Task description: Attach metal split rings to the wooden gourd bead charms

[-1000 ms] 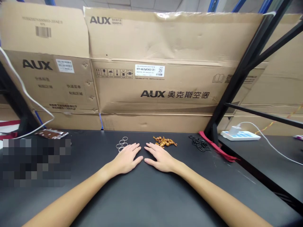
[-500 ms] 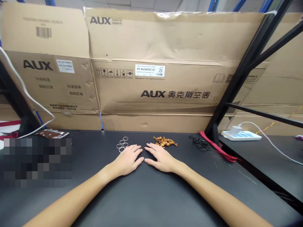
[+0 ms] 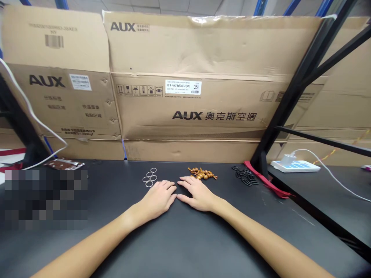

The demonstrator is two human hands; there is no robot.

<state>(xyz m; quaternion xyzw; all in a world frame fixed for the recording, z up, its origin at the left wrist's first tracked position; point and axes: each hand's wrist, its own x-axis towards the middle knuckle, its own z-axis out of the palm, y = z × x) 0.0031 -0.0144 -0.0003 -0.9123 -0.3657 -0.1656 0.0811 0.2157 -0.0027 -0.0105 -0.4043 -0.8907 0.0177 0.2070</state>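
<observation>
My left hand (image 3: 159, 197) rests on the black table with its fingers stretched out and nothing held. Just beyond it lie several silver metal rings (image 3: 149, 184), grouped close together. My right hand (image 3: 197, 194) lies palm down beside it, fingers extended and thumb apart, also holding nothing. Past its fingers is a cluster of brown wooden bead pendants (image 3: 205, 175), partly hidden by the hand. Farther right sits a pile of black oval links or rings (image 3: 246, 176). The two hands' fingertips are close to each other.
Large cardboard sheets (image 3: 185, 133) stand along the back of the black table (image 3: 185, 247). A black metal frame post (image 3: 285, 94) with a red strap (image 3: 268, 183) rises at the right. Beyond it lies a white power strip (image 3: 295, 166). A brown packet (image 3: 65, 164) is at the left.
My left hand has shifted slightly towards me and right, tilting a little, its fingers drawn closer together and farther from the rings. My right hand has barely moved.
</observation>
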